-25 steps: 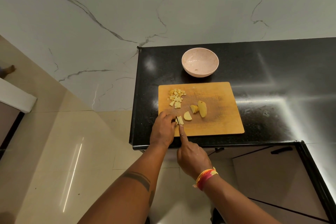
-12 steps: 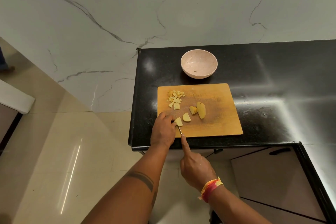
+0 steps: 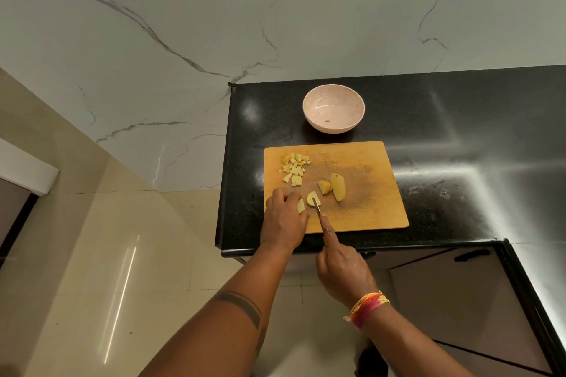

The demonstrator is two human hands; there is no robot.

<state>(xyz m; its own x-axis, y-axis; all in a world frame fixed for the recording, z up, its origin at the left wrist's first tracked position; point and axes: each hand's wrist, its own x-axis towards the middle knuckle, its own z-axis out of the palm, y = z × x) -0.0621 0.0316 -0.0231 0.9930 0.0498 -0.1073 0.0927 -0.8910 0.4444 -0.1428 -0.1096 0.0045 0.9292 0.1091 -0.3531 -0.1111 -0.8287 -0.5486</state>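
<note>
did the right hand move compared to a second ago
Yes. The right hand has shifted right along the cutting board's near edge, away from its left corner; the knife now meets the half-round slice.

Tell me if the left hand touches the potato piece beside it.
Touching. Head view: left hand pinches the potato piece; no gap shows.

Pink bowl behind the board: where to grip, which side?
Pinch the rim of the pink bowl from above, at its near edge by the cutting board. It stands upright, mouth open; its rounded wall tapers downward, so a side grasp would likely slip.
</note>
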